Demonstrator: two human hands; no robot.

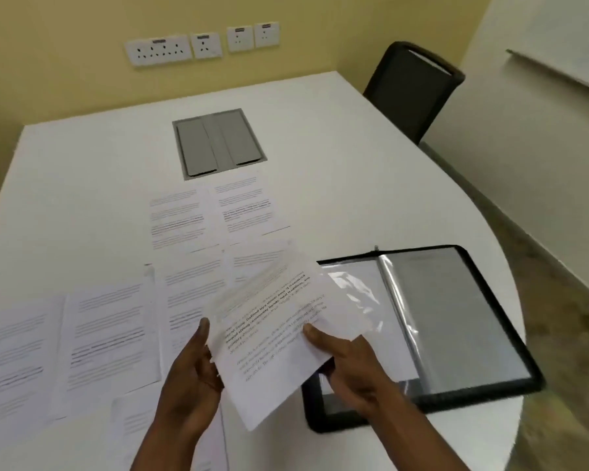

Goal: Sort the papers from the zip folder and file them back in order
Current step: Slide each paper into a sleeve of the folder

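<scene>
A printed sheet [272, 334] hangs tilted above the table between both hands. My left hand [189, 379] holds its left edge, thumb up along the paper. My right hand [351, 365] pinches its lower right part, thumb on top of the text. To the right lies the black zip folder [510, 338], open flat, with clear plastic sleeves [364, 297] showing. Several more printed papers [109, 334] lie spread on the white table [82, 171], left of and beyond the held sheet.
A grey cable hatch [218, 144] is set into the table's middle, beyond the papers. A black chair [415, 86] stands at the far right corner. Wall sockets [201, 45] line the yellow wall. The table's curved right edge runs just past the folder.
</scene>
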